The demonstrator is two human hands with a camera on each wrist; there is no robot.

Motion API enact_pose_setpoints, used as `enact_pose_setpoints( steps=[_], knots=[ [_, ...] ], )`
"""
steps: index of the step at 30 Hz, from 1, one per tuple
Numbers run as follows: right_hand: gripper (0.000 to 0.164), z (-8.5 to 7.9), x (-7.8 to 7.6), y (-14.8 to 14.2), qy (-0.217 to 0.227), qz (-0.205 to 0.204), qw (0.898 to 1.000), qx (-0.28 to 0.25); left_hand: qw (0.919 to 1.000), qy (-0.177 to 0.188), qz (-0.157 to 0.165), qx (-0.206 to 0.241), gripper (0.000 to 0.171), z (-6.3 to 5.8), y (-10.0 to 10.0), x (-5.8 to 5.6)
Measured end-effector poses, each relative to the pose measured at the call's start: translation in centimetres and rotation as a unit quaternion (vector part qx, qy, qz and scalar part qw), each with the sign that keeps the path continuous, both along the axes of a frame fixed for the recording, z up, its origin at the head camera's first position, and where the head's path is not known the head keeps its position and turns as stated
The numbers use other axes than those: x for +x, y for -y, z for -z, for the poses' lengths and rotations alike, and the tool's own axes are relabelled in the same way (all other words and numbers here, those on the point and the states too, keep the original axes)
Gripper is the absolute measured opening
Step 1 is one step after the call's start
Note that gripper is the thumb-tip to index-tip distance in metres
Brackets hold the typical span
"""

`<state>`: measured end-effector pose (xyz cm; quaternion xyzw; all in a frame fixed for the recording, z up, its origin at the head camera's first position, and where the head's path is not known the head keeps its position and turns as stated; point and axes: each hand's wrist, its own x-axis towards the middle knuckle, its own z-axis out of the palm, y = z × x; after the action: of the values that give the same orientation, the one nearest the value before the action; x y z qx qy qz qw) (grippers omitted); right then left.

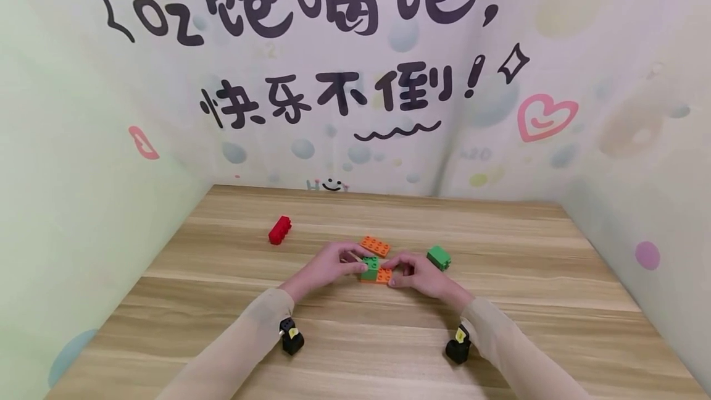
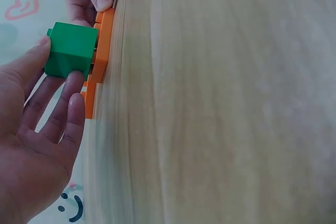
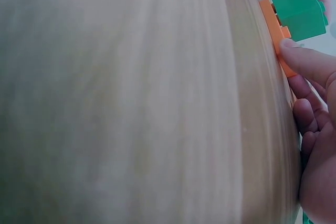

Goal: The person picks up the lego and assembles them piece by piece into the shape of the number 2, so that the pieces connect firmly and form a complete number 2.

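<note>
My left hand (image 1: 332, 264) pinches a green toy building block (image 1: 369, 271) between thumb and fingers. The block stands over the left half of an orange studded plate (image 1: 384, 275), which lies flat on the table. In the left wrist view, the green block (image 2: 72, 48) is up against the plate's studs; whether it is fully seated I cannot tell. My right hand (image 1: 420, 275) grips the plate's right end, its thumb near the top edge in the right wrist view, where the orange plate (image 3: 275, 32) shows side-on.
A second orange studded plate (image 1: 375, 245) lies just behind the hands. Another green block (image 1: 439, 258) is on its side beyond my right hand. A red brick (image 1: 280, 230) lies at the back left. White printed cloth walls (image 1: 333, 159) border the wooden table (image 1: 378, 338).
</note>
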<state>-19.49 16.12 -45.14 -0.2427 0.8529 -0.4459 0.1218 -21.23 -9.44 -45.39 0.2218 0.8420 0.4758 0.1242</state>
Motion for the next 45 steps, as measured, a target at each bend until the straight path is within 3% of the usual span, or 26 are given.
enact_pose_setpoints(
  steps=[6,17,33,45],
  knots=[
    [0.030,2.7,-1.7,-0.8,-0.011,0.006,1.000,0.007,0.9998,0.012,0.000,0.013,0.028,0.0,-0.2,-0.1],
    [0.028,2.9,-1.7,-0.7,-0.007,0.000,1.000,0.010,0.9996,0.025,-0.003,0.010,0.026,-0.3,-0.2,0.1],
    [0.030,2.8,-1.9,-0.8,-0.017,-0.003,1.000,0.010,0.9993,-0.014,-0.010,0.034,0.025,0.1,-0.7,0.5],
    [0.029,3.0,-2.0,-0.7,-0.026,-0.012,1.000,0.007,0.9998,0.016,0.008,0.004,0.024,-0.9,-0.4,0.3]
  ],
)
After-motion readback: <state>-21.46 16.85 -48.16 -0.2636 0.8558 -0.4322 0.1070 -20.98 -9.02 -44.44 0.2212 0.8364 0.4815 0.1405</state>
